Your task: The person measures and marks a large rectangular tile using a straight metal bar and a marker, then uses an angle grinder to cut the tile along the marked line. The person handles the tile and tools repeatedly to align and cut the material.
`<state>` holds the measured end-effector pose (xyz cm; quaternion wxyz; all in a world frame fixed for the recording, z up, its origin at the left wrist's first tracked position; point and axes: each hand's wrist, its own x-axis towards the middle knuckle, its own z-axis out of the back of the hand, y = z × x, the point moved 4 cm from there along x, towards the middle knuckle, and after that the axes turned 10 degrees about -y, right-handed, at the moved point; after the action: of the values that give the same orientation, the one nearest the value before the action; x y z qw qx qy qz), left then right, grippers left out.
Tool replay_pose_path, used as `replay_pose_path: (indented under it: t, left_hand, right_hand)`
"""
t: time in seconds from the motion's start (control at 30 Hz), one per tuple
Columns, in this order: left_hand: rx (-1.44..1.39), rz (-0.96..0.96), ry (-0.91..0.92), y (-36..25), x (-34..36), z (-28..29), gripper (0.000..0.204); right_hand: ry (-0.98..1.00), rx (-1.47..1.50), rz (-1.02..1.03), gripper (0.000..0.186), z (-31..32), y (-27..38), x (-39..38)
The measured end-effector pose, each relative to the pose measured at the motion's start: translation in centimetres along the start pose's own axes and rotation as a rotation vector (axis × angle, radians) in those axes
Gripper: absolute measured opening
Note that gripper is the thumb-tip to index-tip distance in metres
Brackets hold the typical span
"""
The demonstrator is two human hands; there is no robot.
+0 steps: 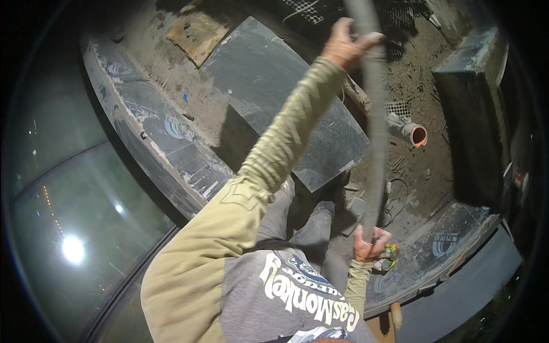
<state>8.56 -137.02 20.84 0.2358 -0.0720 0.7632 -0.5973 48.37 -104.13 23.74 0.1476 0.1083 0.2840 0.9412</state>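
Observation:
A long grey bar (376,131), slightly blurred, runs from the top of the view down toward me on the right. High along it, my left hand (346,44) is closed on the bar, its thumb lying across the near face. My right hand (370,244) grips the lower end. Behind the bar lies a large dark slab (274,80) with a dusty surface. Just beside my right hand is a small crumpled yellow, green and red item (388,258), whose kind I cannot make out. The bar's upper end runs out of view.
An orange-mouthed pipe (419,136) and plastic grid pieces (398,108) lie in rubble. A tall dark block (474,126) stands right. Dark panelled ledges (171,126) curve along the left and lower right. A worn board (197,37) lies at the back; glass (74,188) is left.

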Motion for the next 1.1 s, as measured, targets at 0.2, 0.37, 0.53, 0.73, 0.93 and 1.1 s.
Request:
replay_pose_path:
  t: [0.2, 0.37, 0.53, 0.73, 0.93, 1.1]
  left_hand:
    - [-0.308, 0.388, -0.421, 12.1, -3.1, 15.6, 0.042]
    - [-0.632, 0.487, -0.343, 20.1, -7.2, 23.7, 0.031]
    - [-0.581, 0.606, -0.496, 24.0, -8.6, 22.2, 0.051]
    - [0.0, 0.686, -0.399, 32.0, -7.9, 31.8, 0.029]
    - [0.348, 0.723, -0.383, 38.4, -4.8, 33.9, 0.027]
    - [0.522, 0.598, -0.656, 39.8, -5.0, 32.4, 0.086]
  right_hand:
    - [0.469, -0.044, 0.092, 0.047, -6.9, -5.5, 0.0]
    - [0.879, -0.073, -0.174, 0.044, -12.6, -9.7, 0.6]
    - [0.668, -0.226, 0.107, 0.039, -15.0, -14.4, 1.6]
    - [0.657, -0.202, 0.249, 0.041, -17.9, -13.0, 0.5]
    - [0.645, -0.381, 0.142, 0.044, -24.6, -19.9, -2.4]
    - [0.658, -0.416, 0.093, 0.048, -27.9, -24.4, -3.7]
